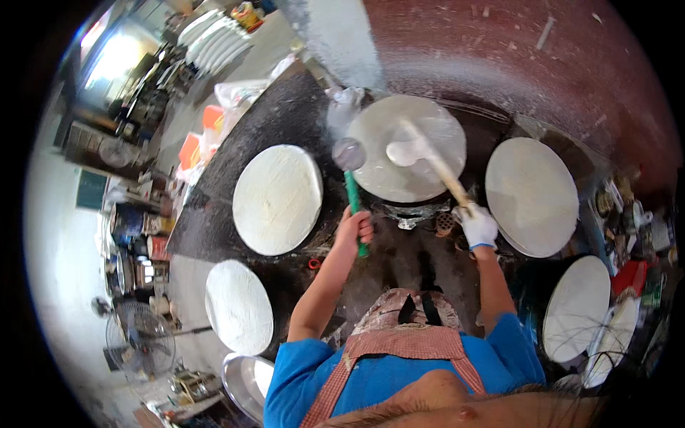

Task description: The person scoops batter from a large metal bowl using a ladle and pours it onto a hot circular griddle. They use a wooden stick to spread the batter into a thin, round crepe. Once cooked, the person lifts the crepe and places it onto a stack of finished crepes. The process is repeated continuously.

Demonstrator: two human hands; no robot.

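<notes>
My bare left hand (353, 232) is wrapped round the green handle of a ladle (352, 187). The ladle's round greyish head (349, 153) is at the left rim of the centre griddle (385, 184). In a white glove, my right hand (479, 227) grips a long pale wooden stick (444, 171), slanting up and left over that griddle. Motion blurs the stick's far end, so its shape is hard to tell. Beside the stick on the griddle is a white batter-like patch (401, 153).
White-coated round plates flank the centre: left griddle (278, 200), right griddle (531, 197), lower-left disc (239, 307) and lower-right disc (576, 308). A metal basin (235, 378) stands at lower left. Plastic bags (239, 93) lie beyond the dark counter (282, 107). A fan (143, 341) stands far left.
</notes>
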